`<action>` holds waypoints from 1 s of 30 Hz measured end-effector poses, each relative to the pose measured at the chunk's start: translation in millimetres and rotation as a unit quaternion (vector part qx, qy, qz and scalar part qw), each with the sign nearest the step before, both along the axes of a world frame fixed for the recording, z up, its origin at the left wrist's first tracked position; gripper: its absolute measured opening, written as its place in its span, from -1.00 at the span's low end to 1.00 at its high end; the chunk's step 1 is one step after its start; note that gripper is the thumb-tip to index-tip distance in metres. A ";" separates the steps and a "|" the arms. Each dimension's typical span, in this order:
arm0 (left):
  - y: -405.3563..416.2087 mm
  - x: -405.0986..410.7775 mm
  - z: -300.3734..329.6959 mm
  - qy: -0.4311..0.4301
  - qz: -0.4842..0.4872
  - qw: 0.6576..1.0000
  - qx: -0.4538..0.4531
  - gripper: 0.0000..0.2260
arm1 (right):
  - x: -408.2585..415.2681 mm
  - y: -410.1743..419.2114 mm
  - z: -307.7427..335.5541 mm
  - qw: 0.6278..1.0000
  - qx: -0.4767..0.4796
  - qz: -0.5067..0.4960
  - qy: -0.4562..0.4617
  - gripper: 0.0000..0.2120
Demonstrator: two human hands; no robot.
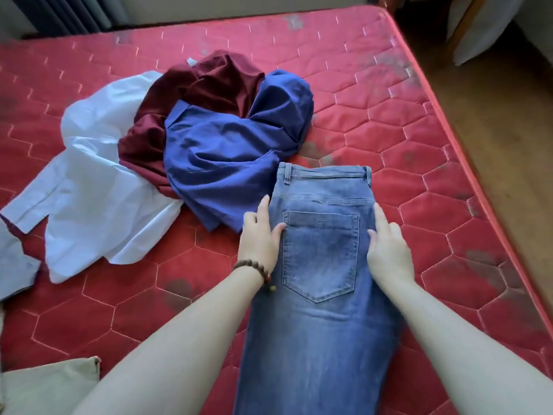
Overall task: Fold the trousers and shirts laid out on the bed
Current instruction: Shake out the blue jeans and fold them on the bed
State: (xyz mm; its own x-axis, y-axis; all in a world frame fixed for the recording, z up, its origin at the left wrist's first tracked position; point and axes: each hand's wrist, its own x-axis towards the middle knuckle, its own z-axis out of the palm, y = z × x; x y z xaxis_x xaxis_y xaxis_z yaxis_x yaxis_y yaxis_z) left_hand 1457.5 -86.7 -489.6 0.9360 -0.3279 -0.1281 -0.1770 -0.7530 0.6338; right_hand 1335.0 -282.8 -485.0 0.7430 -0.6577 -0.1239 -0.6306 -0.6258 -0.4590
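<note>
Nearest the camera, at the lower left corner, lies a piece of beige cloth (51, 384) on the red quilted mattress (434, 205). A pair of blue jeans (320, 324) runs up from the bottom edge, folded lengthwise so one back pocket (320, 256) faces up and the waistband lies at the far end. No writing or label can be read on them. The left hand (261, 238), with a brown bead bracelet (254, 269) at the wrist, rests on the left edge of the jeans, fingers straight and thumb lying on the denim by the pocket. The right hand (389, 247) rests flat on the right edge, fingers extended and loosely spread; neither hand pinches the cloth. A grey garment (15, 262) shows at the left edge. Farther off, a white shirt (95, 187) is spread out crumpled, a blue shirt (227, 151) is heaped just beyond the waistband and touching it, and a dark red shirt (209, 82) lies bunched between and behind those two.
</note>
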 end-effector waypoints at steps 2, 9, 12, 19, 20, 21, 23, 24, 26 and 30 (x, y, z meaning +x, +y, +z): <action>-9.3 8.2 -1.1 -0.084 0.027 0.982 0.166 -0.39 | 14.2 -5.8 -2.1 0.995 -0.077 0.001 0.059 -0.44; -43.5 -9.0 -44.9 -0.147 -0.245 0.938 0.198 -0.45 | 40.4 53.4 -41.9 0.948 -0.168 0.241 0.121 -0.45; -35.0 -0.3 -57.5 -0.154 -0.230 0.942 0.191 -0.46 | 41.0 35.6 -56.9 0.934 -0.182 0.276 0.136 -0.46; -48.9 37.0 -24.5 -0.238 -0.088 0.929 0.269 -0.87 | 45.5 -15.4 -40.7 0.947 -0.253 0.145 0.134 -0.47; -56.9 36.5 -23.5 -0.233 -0.091 0.939 0.236 -0.82 | 53.8 -4.4 -38.8 0.959 -0.230 0.132 0.105 -0.47; -62.9 31.0 -29.2 -0.227 -0.121 0.947 0.195 -0.72 | 60.4 7.1 -40.4 0.965 -0.206 0.142 0.084 -0.46; -64.6 7.5 -44.9 -0.170 -0.210 0.947 0.174 -0.54 | 63.1 27.8 -51.8 0.958 -0.185 0.198 0.097 -0.46; -59.9 -2.2 -52.6 -0.157 -0.226 0.944 0.180 -0.52 | 60.2 33.1 -57.8 0.951 -0.190 0.214 0.113 -0.46; -48.6 -11.8 -61.0 -0.160 -0.208 0.944 0.201 -0.51 | 53.6 33.4 -64.3 0.950 -0.201 0.205 0.123 -0.46; -37.6 -25.8 -62.4 -0.163 -0.200 0.939 0.227 -0.47 | 30.3 45.3 -62.8 0.959 -0.198 0.181 0.092 -0.45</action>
